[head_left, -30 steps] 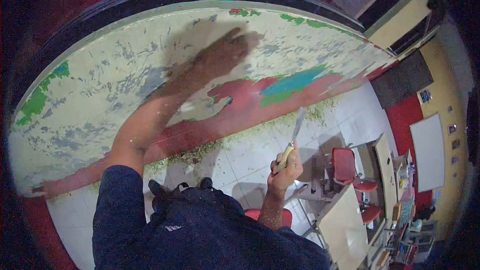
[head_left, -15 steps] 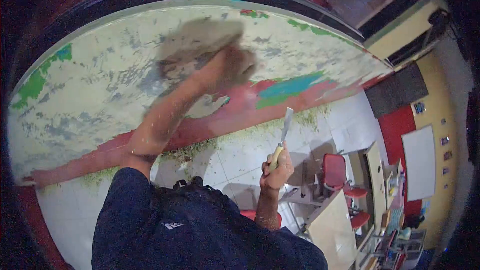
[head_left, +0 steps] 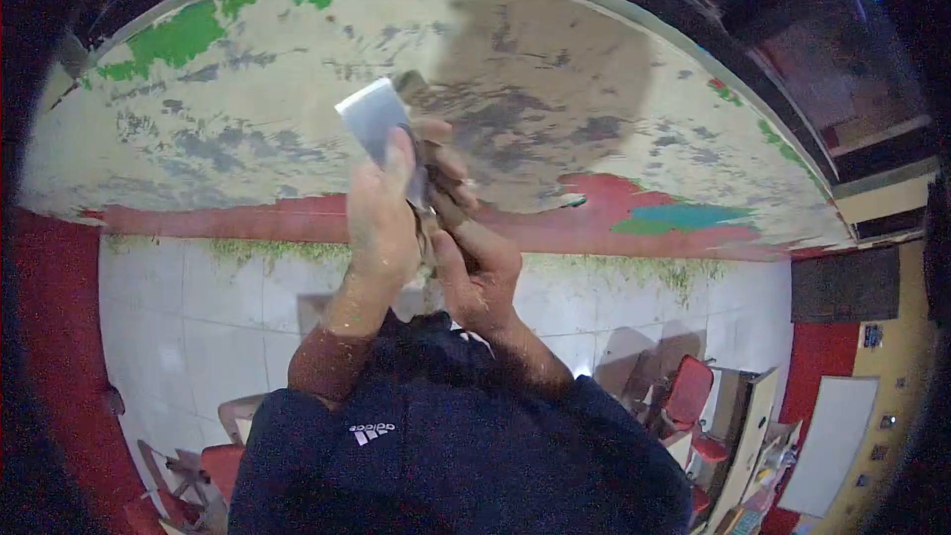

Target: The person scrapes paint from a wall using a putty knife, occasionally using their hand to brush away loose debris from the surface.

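Note:
A paint scraper [head_left: 374,119] with a wide, flat metal blade is held up before the wall, its blade tipped up and to the left. My left hand [head_left: 381,223] is closed around the blade, thumb on its near face. Lower down, my right hand [head_left: 483,272] grips the handle end, which the fingers mostly hide. Behind them, the wall [head_left: 287,163] has patchy cream paint with grey scuffs. Green paint [head_left: 178,40] shows at upper left, and a red strip [head_left: 228,221] with a teal patch [head_left: 688,218] runs along the bottom.
Greenish paint flakes [head_left: 684,277] lie along the wall's foot on the white tiled floor [head_left: 223,337]. Red chairs [head_left: 686,391] and tables stand behind on the right, with another red chair [head_left: 220,466] at left. A dark window frame [head_left: 792,129] borders the wall above.
My left hand has come down off the wall onto the scraper's blade. My right hand has brought the scraper up and left to meet it. The view has turned.

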`<act>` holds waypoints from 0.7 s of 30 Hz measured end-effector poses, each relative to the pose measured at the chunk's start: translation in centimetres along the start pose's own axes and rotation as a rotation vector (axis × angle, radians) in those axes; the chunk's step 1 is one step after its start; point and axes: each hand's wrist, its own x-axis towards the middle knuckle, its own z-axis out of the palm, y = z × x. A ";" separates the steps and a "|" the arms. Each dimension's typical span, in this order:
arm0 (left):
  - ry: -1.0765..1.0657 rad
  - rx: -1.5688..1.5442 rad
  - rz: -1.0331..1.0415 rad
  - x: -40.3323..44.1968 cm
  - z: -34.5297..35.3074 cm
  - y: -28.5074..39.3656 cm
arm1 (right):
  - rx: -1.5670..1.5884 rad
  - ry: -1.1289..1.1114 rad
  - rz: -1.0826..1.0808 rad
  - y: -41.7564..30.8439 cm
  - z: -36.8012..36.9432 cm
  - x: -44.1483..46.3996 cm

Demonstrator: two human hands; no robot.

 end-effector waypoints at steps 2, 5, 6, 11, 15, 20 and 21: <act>0.072 0.008 0.051 0.8 -1.3 2.7 | 0.064 0.007 -0.100 -1.2 2.8 2.0; 0.114 -0.041 0.061 2.8 -2.5 5.5 | 0.112 0.045 -0.155 -1.5 6.4 4.1; 0.119 -0.056 0.032 3.4 -2.7 6.2 | 0.111 0.067 -0.177 -1.7 7.2 4.7; 0.125 -0.010 -0.109 6.3 -4.9 7.4 | 0.029 0.269 -0.216 -0.4 11.3 6.2; 0.035 0.045 -0.165 6.8 -5.7 8.3 | -0.090 0.380 -0.227 -0.5 13.2 6.2; -0.149 0.042 -0.216 7.9 -6.7 9.1 | -0.185 0.427 -0.207 -0.5 14.6 6.1; -0.157 0.048 -0.229 7.9 -7.0 8.9 | -0.161 0.470 -0.207 -0.2 15.1 5.7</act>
